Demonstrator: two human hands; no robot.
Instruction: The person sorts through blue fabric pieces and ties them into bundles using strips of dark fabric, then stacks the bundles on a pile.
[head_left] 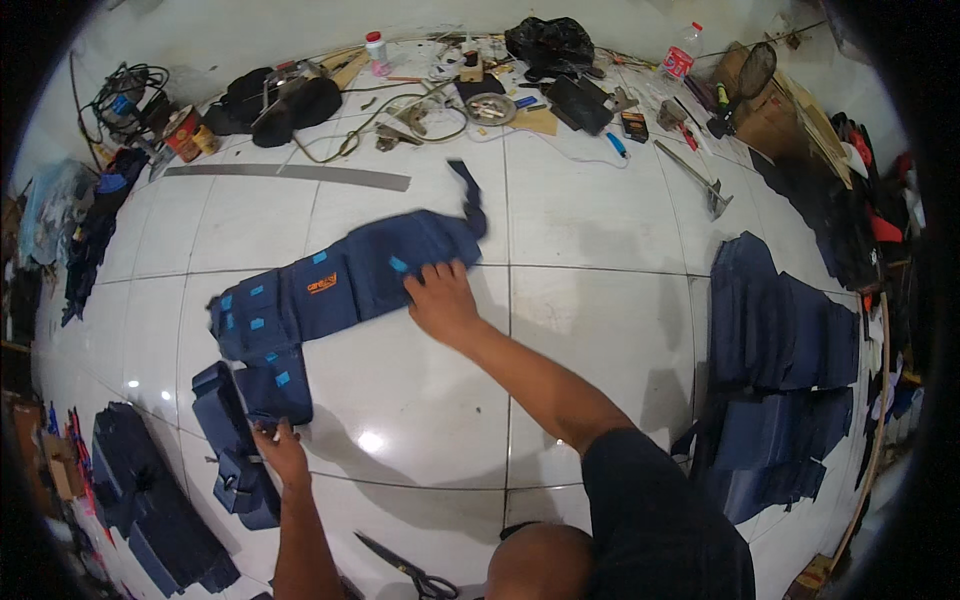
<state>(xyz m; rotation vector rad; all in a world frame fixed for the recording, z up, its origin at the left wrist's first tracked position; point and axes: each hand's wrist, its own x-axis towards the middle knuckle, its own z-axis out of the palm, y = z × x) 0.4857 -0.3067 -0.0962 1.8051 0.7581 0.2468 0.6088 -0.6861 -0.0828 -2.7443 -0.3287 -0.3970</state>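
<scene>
A long navy fabric panel lies slantwise on the tiled floor, with small light-blue tabs and an orange print on it. A strap sticks up from its far right end. My right hand has its fingers bent over the panel's near edge, close to that end. At the lower left, my left hand pinches the bottom edge of the panel's downward-hanging flap. Right beside that hand lies a folded bundle of navy pieces. Black-handled scissors rest on the floor near me, blades pointing left.
Stacked navy pieces stand at the right, and another navy pile is at the lower left. A metal ruler lies beyond the panel. A hammer lies at the far right. Cables, a round dish and black bags line the back wall.
</scene>
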